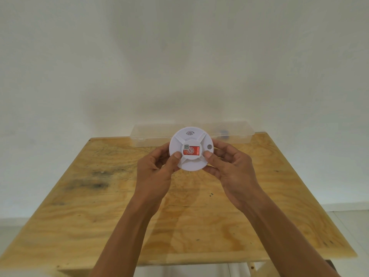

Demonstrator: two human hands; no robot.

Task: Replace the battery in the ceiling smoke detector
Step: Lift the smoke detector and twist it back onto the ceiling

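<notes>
The round white plastic smoke detector (191, 149) is held in the air above the far half of the plywood counter (79, 206), in front of a clear plastic box (151, 134). The left hand (157, 168) and right hand (229, 164) grip its opposite edges, thumbs on its face beside the red-and-white label (191, 151). It looks closed, so opening it and swapping the battery probably remain; no battery shows.

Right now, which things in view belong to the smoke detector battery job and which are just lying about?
For the job:
smoke detector, held in both hands
left hand
right hand

Lying about:
clear plastic box at the table's far edge
plywood table
</notes>
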